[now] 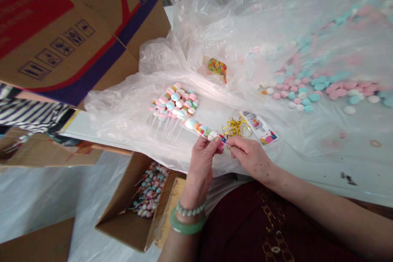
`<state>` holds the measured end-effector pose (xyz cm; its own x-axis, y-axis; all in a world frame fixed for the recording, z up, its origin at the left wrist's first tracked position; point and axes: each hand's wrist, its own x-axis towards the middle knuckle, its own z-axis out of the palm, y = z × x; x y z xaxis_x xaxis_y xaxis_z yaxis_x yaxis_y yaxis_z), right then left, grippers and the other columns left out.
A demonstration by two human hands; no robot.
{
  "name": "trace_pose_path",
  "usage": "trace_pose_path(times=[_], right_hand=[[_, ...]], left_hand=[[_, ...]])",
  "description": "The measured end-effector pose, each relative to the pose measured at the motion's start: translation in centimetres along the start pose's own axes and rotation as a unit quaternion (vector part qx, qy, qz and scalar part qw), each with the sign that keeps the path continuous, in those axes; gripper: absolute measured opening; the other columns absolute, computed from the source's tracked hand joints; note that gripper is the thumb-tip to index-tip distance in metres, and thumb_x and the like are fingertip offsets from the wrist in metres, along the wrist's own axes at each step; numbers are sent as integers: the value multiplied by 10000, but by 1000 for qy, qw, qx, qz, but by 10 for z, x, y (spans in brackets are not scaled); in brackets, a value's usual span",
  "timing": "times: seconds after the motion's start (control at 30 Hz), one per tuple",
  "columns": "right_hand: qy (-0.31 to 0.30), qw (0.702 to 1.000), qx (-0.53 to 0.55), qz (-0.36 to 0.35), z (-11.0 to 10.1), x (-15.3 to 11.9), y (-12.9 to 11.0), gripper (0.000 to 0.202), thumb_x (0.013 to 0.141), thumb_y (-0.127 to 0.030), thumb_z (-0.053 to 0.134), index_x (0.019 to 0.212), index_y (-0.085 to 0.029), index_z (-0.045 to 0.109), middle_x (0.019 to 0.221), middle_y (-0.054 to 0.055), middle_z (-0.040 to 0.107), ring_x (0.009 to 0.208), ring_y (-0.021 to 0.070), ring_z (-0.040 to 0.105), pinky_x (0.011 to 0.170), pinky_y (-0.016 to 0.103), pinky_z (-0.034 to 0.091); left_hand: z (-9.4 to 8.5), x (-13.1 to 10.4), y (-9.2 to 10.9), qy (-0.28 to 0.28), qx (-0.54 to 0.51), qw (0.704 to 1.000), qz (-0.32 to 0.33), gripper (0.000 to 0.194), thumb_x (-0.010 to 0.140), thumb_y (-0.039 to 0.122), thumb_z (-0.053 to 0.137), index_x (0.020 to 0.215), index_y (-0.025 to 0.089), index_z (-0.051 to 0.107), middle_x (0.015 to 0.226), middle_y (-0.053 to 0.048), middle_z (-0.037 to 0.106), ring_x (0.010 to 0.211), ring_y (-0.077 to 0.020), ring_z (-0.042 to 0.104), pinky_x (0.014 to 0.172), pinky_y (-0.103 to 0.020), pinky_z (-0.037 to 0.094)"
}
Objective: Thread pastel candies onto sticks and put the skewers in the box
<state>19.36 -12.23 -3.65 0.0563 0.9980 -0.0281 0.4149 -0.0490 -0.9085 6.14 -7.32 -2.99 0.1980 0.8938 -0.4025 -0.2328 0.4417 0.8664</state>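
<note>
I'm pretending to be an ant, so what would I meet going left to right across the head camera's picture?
Big cardboard box → pile of candy sticks → left hand → gold ties → printed packet → loose pink, blue and white candies.

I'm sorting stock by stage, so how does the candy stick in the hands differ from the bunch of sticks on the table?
The candy stick is single; the bunch holds many. The candy stick is gripped by the left hand and right hand; the bunch lies unheld. The bunch shows pale handles; on the candy stick, none can be made out. Both have pastel candies.
</note>
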Motion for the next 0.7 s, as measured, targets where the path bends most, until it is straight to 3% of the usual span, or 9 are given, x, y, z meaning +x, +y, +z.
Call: trace_pose_path(times=[0.07,0.2,0.3,0.4,0.53,0.7], right_hand=[[16,1000,17,18,1,-2,3,208,833,-137,443,979,-202,576,587,-57,533,558,110,509,594,230,393],[38,999,30,11,6,-3,7,482,819,-136,449,1299,-186,443,576,-61,565,556,133,550,581,241,441],[30,999,11,-32,6,-3,4,425,860,-173,439,1271,-228,527,771,-4,687,730,154,639,693,265,496],[37,995,-8,-88,4,-4,-1,296,894,-192,425,1083,-239,648,1025,24,704,922,160,652,833,280,493],[64,986,-79,-128,6,-14,-6,265,911,-203,417,793,-204,654,719,14,688,697,144,656,671,236,503],[132,950,-135,-248,19,-25,9,225,922,-230,407,915,-226,632,784,15,723,658,148,684,583,226,519]], left_hand=[[0,-1,2,-11,-14,1000,-6,285,629,218,776,852,125,624,654,13,601,537,-78,514,530,-203,416],[7,-7,0,-87,-101,988,-73,306,623,210,773,873,142,611,571,41,544,470,-73,468,472,-197,374],[12,-11,-2,-107,-127,982,-87,212,634,198,757,682,137,560,473,58,445,420,-55,388,435,-187,314],[13,-15,-1,-112,-132,977,-126,230,628,200,764,637,141,542,459,68,396,412,-42,335,426,-179,268],[15,-29,3,-52,-155,981,-106,275,626,303,780,805,136,655,667,7,563,602,-85,496,558,-202,379],[19,-37,-10,60,-174,982,-50,382,663,468,694,655,88,653,654,-60,574,652,-163,517,654,-306,408]])
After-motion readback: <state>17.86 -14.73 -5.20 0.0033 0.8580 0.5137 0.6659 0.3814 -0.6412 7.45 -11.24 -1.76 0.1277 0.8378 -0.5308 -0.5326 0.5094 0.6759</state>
